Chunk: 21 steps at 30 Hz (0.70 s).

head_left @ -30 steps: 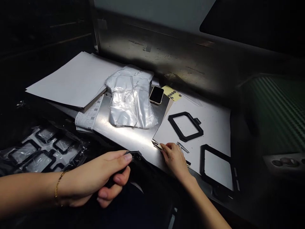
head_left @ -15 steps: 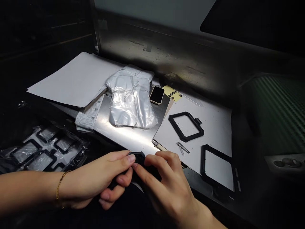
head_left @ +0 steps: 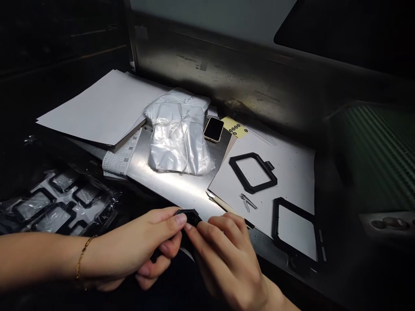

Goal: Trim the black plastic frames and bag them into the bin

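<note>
My left hand (head_left: 142, 246), with a thin gold bracelet at the wrist, pinches a black plastic frame (head_left: 191, 216) between thumb and fingers. Only one chamfered corner of that frame shows; the rest is hidden by my hands and the dark below. My right hand (head_left: 231, 255) is closed at the frame's other side, its fingertips pressed on the edge close to my left thumb. Beyond my right hand, a nail clipper (head_left: 248, 202) lies on white paper (head_left: 223, 185). Two similar black frames, an upper one (head_left: 238, 175) and a lower one (head_left: 275, 220), lie near it.
A pile of clear plastic bags (head_left: 168, 142) rests on the metal bench (head_left: 181, 190). Behind are a phone (head_left: 214, 129) and a yellow sticker sheet (head_left: 234, 126). A white paper stack (head_left: 97, 108) stands left, with bagged black frames (head_left: 61, 203) below. A metal wall (head_left: 227, 73) closes the back.
My right hand has moved slightly down and its fingers have drawn closer together along the frame. The held frame's corner sits slightly lower and further right. Things on the bench stay put.
</note>
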Each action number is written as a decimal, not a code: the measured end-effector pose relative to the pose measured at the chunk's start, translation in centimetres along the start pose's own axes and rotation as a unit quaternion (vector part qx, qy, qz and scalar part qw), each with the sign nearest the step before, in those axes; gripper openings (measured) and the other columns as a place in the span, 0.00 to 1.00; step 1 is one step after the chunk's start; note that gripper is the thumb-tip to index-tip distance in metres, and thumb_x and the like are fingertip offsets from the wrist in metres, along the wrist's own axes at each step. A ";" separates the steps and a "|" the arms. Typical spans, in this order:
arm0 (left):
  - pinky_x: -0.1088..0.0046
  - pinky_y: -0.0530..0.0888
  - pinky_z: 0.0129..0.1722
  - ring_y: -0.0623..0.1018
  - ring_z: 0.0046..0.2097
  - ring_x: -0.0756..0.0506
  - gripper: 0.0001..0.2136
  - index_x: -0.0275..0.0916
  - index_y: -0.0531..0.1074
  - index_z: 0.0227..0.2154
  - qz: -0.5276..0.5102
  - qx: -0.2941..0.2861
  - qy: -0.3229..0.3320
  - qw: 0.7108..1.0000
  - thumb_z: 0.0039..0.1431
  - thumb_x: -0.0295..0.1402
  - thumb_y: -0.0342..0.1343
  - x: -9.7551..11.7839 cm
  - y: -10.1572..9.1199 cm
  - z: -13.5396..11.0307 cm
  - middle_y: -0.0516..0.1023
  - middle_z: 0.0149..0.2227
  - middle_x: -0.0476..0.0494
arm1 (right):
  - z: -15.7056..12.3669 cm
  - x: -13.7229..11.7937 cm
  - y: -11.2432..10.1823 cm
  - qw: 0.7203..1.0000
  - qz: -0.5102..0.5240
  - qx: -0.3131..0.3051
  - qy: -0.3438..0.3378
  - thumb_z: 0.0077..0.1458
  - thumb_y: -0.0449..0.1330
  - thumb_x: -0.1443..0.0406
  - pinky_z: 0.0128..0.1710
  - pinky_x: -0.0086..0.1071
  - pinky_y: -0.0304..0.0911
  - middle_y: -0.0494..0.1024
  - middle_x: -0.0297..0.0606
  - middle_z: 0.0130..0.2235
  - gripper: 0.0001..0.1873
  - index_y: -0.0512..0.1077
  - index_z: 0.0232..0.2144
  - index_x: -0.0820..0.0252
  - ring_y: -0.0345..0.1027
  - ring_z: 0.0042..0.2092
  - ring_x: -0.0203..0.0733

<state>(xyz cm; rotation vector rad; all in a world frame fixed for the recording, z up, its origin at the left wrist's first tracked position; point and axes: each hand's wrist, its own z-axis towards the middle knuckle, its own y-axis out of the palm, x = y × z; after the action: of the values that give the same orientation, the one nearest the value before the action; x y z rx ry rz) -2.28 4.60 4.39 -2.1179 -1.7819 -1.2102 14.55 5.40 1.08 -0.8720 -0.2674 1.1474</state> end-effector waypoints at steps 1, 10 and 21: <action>0.85 0.51 0.10 0.46 0.11 0.59 0.17 0.39 0.56 0.18 0.001 0.002 0.000 1.000 0.57 0.44 0.40 0.0 0.0 0.1 0.49 0.09 0.62 | -0.1 0.0 0.0 1.000 -0.003 0.001 -0.004 0.46 0.53 0.78 0.26 0.37 0.57 0.73 0.46 0.23 0.09 0.73 0.30 0.77 0.61 0.29 0.41; 0.85 0.50 0.10 0.46 0.11 0.59 0.18 0.39 0.55 0.17 -0.006 -0.004 -0.010 1.000 0.57 0.45 0.39 0.0 -0.1 0.1 0.49 0.08 0.62 | -0.4 -0.3 0.3 0.999 -0.002 0.035 0.034 0.43 0.53 0.78 0.26 0.37 0.56 0.70 0.47 0.23 0.07 0.71 0.26 0.75 0.59 0.30 0.41; 0.85 0.50 0.11 0.46 0.11 0.58 0.18 0.39 0.56 0.17 -0.002 0.001 -0.015 1.000 0.57 0.44 0.38 0.2 0.0 0.1 0.49 0.07 0.62 | 0.0 -0.1 -0.2 0.997 -0.013 0.036 0.064 0.45 0.55 0.77 0.27 0.37 0.56 0.67 0.42 0.26 0.06 0.70 0.29 0.71 0.58 0.31 0.40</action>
<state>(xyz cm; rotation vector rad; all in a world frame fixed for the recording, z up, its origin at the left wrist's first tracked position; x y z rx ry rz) -2.20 4.82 4.47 -2.1438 -1.7991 -1.1822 14.65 5.35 1.27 -0.8720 -0.1305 1.0652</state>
